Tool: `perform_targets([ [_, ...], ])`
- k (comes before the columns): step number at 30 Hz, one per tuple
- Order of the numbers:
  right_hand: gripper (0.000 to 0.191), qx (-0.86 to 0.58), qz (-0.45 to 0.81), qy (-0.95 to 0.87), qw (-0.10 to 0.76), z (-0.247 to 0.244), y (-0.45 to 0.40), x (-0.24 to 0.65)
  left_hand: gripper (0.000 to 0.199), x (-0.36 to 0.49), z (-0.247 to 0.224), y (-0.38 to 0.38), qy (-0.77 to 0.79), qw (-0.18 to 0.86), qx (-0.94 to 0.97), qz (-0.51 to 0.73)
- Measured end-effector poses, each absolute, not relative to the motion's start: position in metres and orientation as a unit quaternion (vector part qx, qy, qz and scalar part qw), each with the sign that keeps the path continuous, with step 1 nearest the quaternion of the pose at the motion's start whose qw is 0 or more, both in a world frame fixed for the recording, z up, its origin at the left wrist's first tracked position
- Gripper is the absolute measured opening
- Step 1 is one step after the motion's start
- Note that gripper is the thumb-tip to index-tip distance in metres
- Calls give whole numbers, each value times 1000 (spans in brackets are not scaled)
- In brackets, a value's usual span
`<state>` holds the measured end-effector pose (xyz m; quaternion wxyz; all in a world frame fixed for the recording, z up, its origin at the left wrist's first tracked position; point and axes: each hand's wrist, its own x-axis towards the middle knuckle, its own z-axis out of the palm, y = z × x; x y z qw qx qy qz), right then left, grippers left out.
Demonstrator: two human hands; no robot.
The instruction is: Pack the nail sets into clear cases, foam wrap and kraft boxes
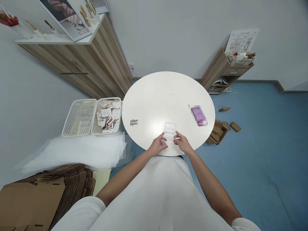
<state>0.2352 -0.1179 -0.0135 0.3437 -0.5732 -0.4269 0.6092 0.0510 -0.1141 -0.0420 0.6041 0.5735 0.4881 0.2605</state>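
Near the front edge of the round white table [168, 88], a small clear plastic box [170, 127] has its lid raised at the far side. My left hand [157, 145] holds the box by its left side, thumb and fingers around the clear wall. On the opposite side, my right hand [183, 143] grips the right wall the same way. The box's transparent body between my hands is hard to make out, and I cannot tell if anything lies inside. Farther left on the tabletop lies a small card of press-on nails [134, 122], set in two rows.
At left stand a white basket of cards [108, 128] and another basket [75, 120] with clear plastic. White sheets [89, 149] and folded cardboard [31, 199] lie nearer. A blurred purple item [199, 115] is on the table's right. A carton of brown boxes [218, 131] sits on the floor.
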Motion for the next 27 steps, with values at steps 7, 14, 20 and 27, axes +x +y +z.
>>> perform_targets([
  [7,51,-655,537,-423,321,-52,-111,241,72,62,-59,-107,560,554,582,204],
  [14,40,-699,463,-476,267,-81,-109,238,50,70,-72,-98,591,533,592,129],
  [20,41,-726,420,-487,242,-89,-112,233,46,77,-79,-97,610,535,572,122],
  [27,58,-744,477,-387,262,-82,-143,240,63,69,-84,-118,638,562,504,150],
])
